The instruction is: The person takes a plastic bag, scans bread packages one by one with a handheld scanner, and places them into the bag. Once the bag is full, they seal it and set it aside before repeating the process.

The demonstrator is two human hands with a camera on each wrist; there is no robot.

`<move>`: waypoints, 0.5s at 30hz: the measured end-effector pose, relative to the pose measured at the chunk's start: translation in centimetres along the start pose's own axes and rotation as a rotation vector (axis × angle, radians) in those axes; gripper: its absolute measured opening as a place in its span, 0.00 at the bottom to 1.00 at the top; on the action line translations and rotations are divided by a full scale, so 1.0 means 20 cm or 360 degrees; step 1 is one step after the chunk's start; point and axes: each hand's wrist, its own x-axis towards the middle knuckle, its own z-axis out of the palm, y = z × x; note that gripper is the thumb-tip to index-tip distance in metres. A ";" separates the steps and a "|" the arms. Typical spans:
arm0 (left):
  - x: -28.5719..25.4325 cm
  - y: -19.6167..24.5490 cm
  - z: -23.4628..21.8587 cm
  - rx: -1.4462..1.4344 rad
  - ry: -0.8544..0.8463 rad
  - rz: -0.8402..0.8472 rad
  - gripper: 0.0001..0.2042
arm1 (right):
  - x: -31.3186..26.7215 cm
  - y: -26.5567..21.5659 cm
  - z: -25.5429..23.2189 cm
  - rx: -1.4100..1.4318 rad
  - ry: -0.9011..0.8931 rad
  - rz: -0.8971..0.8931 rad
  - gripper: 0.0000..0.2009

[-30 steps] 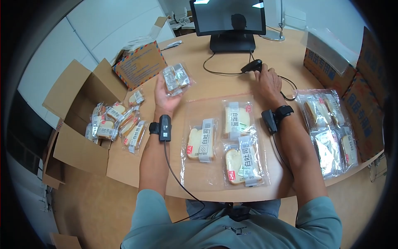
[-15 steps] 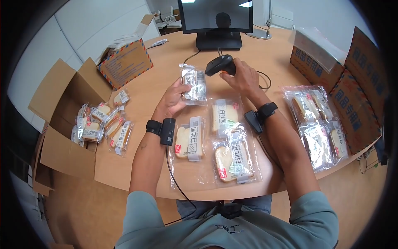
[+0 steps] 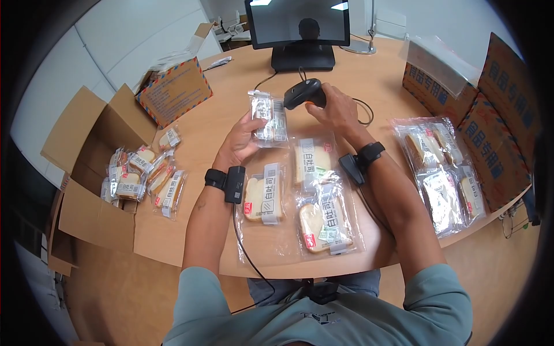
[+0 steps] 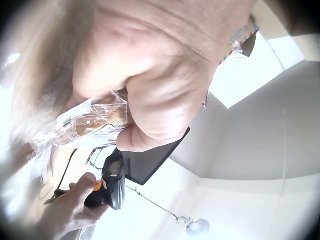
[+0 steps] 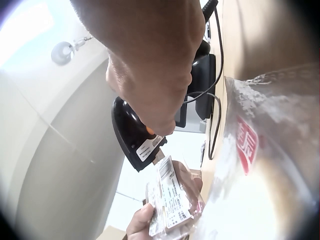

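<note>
My left hand [image 3: 239, 139] grips a clear-wrapped pack of sliced bread [image 3: 269, 118], thumb across its printed label. The label and its barcode show in the right wrist view, on the bread pack [image 5: 169, 197]. A black handheld barcode scanner [image 3: 304, 94] is in my right hand [image 3: 339, 109], raised over the table, its head pointing at the pack a short distance away. An orange trigger shows beside my finger on the scanner [image 4: 111, 185] in the left wrist view. Below both hands lies a large clear bag [image 3: 248, 245] with three bread packs under its film, one of them a white toast pack [image 3: 262, 196].
An open carton [image 3: 86, 210] at left has several bread packs [image 3: 130, 179] spilling out. Another filled clear bag [image 3: 441, 199] lies at right beside brown cartons [image 3: 490, 150]. A monitor [image 3: 300, 26] stands at the back; the scanner's cable [image 3: 369, 112] trails on the table.
My right hand has lifted the scanner off the table and brought it left. My left hand has turned the bread pack label-side to the scanner. Over the last half second both stay nearly still.
</note>
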 end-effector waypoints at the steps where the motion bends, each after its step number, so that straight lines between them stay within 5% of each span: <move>1: 0.00 0.00 0.00 0.0001 0.0000 0.0001 0.25 | 0.00 0.00 0.00 -0.0020 -0.0014 0.0015 0.26; 15: -0.05 0.11 0.02 -0.0266 0.0307 0.0224 0.26 | -0.05 0.17 0.00 -0.0202 -0.0272 0.0118 0.19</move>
